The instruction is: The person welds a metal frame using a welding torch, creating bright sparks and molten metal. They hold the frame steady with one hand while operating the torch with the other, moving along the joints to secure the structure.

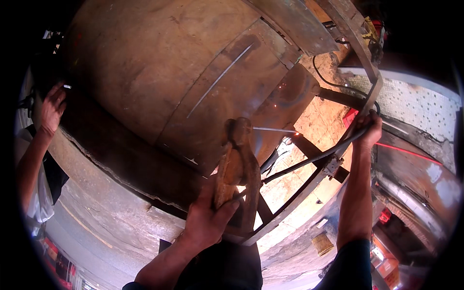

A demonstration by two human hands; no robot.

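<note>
My left hand (207,220) is wrapped round the handle of a worn, brown welding electrode holder (238,166). A thin grey electrode (274,129) sticks out of the holder's jaws to the right, its tip glowing orange by the edge of the metal frame. My right hand (369,131) is closed round a black cable (316,158), beside the curved metal bar (355,41) of the frame. The cable slants from near the holder up to this hand. Beyond my hands lies a large rusty sheet-metal surface (140,63), with another thin rod (220,79) on it.
Another person's hand (52,110) with a small white stick is at the left. Openings in the frame show the lit floor (316,118). A thin black cable (333,83) loops at the upper right. A rusty can (322,244), a red line (411,153) and clutter stand low right.
</note>
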